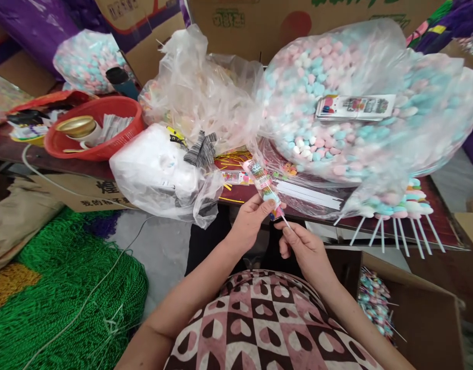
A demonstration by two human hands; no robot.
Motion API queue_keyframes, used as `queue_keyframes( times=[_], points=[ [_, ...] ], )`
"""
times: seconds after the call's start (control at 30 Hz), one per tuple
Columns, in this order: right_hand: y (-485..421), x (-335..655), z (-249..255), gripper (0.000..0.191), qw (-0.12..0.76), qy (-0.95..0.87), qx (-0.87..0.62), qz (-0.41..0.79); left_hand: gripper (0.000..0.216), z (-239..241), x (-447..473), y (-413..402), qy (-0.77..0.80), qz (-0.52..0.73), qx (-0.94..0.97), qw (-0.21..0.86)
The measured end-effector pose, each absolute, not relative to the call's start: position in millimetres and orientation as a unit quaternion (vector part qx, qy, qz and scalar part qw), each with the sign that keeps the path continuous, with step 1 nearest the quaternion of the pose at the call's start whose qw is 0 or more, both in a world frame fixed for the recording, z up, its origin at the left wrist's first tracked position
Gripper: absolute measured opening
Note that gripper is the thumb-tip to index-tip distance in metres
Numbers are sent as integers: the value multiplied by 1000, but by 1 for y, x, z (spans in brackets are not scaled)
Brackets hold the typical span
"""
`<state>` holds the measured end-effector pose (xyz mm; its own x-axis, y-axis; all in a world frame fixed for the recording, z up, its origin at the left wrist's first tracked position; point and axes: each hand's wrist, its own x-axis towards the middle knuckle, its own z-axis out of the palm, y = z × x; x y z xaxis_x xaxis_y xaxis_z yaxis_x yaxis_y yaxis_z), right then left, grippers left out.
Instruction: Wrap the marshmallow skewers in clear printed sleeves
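My left hand (251, 218) is closed around the lower end of a wrapped marshmallow skewer (261, 180), a clear printed sleeve with coloured sweets inside that tilts up and to the left. My right hand (301, 246) pinches the white stick (285, 222) that pokes out of the sleeve's bottom. Both hands hover in front of the dark red table's (432, 226) near edge, above my lap. A row of unwrapped pastel skewers (408, 205) lies on the table to the right, sticks pointing toward me.
A big clear bag of pink, blue and white marshmallows (355, 103) fills the table's right side, with a printed card pack (355, 107) on top. A crumpled plastic bag (197, 97), a white bundle (159, 172) and a red basket (95, 128) sit left. A carton of wrapped skewers (375, 303) stands lower right; green netting (59, 288) lies on the floor.
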<state>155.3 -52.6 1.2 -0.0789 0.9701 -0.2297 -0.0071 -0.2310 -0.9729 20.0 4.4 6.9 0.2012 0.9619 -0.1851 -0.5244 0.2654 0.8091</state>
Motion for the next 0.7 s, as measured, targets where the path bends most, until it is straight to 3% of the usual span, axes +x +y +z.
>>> queue_keyframes(
  times=[0.27, 0.57, 0.7],
  points=[
    [-54, 148, -1, 32, 441, -418, -485, 629, 38, -1, 13, -5, 425, 465, 465, 622],
    [-51, 145, 0, 37, 468, -420, -497, 599, 34, 9, 9, -6, 446, 400, 637, 485],
    [-52, 146, -4, 36, 463, -426, -494, 600, 39, 7, 6, -9, 425, 393, 603, 550]
  ],
)
